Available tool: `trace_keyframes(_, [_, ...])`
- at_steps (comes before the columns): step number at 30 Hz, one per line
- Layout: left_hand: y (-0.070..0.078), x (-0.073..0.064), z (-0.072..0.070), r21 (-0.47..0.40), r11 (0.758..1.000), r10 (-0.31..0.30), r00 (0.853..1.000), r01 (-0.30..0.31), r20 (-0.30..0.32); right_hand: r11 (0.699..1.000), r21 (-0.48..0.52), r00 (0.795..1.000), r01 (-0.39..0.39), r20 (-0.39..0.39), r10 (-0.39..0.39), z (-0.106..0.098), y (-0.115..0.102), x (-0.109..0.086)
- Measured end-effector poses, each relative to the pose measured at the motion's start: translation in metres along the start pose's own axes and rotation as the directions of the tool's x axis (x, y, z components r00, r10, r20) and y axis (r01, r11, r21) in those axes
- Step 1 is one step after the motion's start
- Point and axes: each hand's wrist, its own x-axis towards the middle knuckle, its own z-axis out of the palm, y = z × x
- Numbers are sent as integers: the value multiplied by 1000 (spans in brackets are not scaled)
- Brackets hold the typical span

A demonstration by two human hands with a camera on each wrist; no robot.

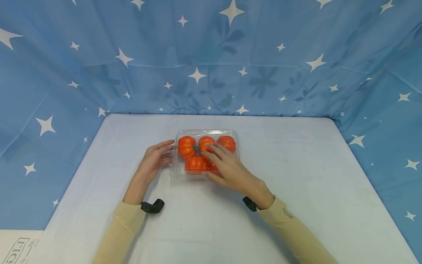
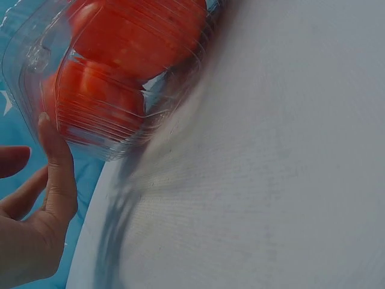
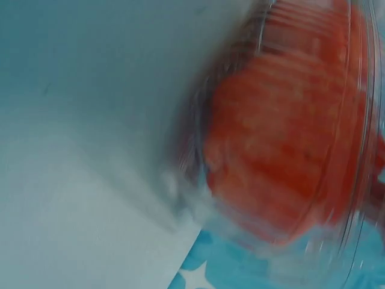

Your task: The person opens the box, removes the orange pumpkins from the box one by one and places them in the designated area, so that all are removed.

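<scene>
Several orange toy pumpkins (image 1: 187,146) with green stems sit inside a clear plastic container (image 1: 178,172). My left hand (image 1: 156,159) is at the container's left side with fingers loosely bent; in the left wrist view one fingertip touches the plastic wall. Over the container's right half lies my right hand (image 1: 232,170), its fingers spread above the pumpkins. The front right pumpkin is mostly hidden beneath it. The right wrist view is blurred and shows an orange pumpkin (image 3: 283,144) through the ribbed plastic; contact by the right fingers is unclear.
The container rests on a white-covered table (image 1: 306,165). Blue curtains (image 1: 211,55) with white stars stand behind the table and at both sides. A dark wrist strap (image 1: 153,206) is on the left wrist, with another on the right.
</scene>
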Motion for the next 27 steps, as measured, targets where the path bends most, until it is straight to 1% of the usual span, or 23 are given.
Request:
trace_keyframes(5, [0,0,-1,8,1000,2,1000,-2,-2,997,-72,999,24,23,-22,9,-11,9])
trace_keyframes(12, [-1,0,-2,6,1000,1,1000,-1,-2,985,-161,998,64,33,-60,21,-23,21])
trace_keyframes(19, [-3,2,-3,19,1000,7,1000,-8,12,977,-198,996,83,38,-77,30,-33,30])
trace_keyframes(27, [-2,3,-3,22,1000,-7,1000,7,13,965,-242,995,97,-1,-100,40,-41,34])
